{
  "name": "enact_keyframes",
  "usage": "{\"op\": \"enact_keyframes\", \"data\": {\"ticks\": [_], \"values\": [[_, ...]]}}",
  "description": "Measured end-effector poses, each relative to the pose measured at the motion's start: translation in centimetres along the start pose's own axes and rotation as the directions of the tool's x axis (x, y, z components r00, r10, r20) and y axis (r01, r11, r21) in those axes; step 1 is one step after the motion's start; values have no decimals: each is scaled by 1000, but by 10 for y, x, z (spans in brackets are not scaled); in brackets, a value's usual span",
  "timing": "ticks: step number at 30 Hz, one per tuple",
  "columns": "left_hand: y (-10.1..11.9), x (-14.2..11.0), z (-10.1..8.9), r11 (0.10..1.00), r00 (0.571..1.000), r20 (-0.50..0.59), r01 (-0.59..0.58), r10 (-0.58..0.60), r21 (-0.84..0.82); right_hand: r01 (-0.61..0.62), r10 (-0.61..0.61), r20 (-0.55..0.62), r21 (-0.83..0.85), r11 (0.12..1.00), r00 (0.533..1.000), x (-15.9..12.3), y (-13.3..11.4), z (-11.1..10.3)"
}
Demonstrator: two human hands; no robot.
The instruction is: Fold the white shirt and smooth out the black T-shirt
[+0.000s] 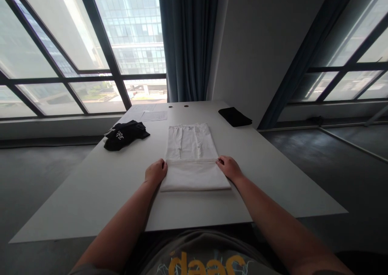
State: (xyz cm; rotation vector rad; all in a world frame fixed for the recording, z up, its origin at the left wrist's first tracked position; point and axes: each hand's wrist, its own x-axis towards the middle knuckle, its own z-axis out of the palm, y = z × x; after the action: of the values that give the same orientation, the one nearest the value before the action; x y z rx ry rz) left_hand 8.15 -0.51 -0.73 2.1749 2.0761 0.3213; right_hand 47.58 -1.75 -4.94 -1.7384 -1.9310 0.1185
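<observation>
A white garment lies flat on the white table, its near end folded up over itself. My left hand rests at the left end of that fold edge, fingers curled and pinching the cloth. My right hand sits at the right end of the same edge, fingers also curled onto the cloth. Both forearms reach in from the near table edge.
A crumpled black garment with white print lies at the left. A folded black cloth sits at the far right corner. Paper sheets lie at the far edge. Windows and a blue curtain stand behind.
</observation>
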Motion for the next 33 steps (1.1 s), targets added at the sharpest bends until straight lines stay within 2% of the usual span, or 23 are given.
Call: {"op": "enact_keyframes", "data": {"ticks": [5,9,11,14,16,19,21,24,28,33], "values": [[-1,-1,1,997,999,-34,37,-40,-70,-133,133,-39,-21,991,990,-2,-4,1],[4,-10,-3,990,978,-185,-111,94,-83,-90,84,-72,-76,993,994,-3,-14,-4],[17,-20,-3,974,963,-198,-203,181,-97,-65,60,-45,-100,993,997,-5,-23,-7],[44,-37,4,926,931,-134,-355,338,-129,-106,114,41,-157,982,993,-10,-44,-8],[61,-45,13,913,918,-102,-393,383,-112,-119,132,40,-243,963,990,-15,-61,-3],[73,-49,24,929,931,-9,-365,365,-57,-64,77,23,-341,938,997,-25,-82,8],[73,-47,29,947,944,73,-320,321,-30,-38,75,98,-332,943,992,-29,-90,16],[63,-40,30,968,958,144,-249,246,2,-74,143,237,-277,958,961,-28,-91,21],[46,-32,27,992,981,160,-120,113,34,-101,180,301,-260,960,936,-22,-80,15],[25,-22,27,998,990,141,-32,23,63,-155,236,278,-285,946,931,-20,-67,8]]}}
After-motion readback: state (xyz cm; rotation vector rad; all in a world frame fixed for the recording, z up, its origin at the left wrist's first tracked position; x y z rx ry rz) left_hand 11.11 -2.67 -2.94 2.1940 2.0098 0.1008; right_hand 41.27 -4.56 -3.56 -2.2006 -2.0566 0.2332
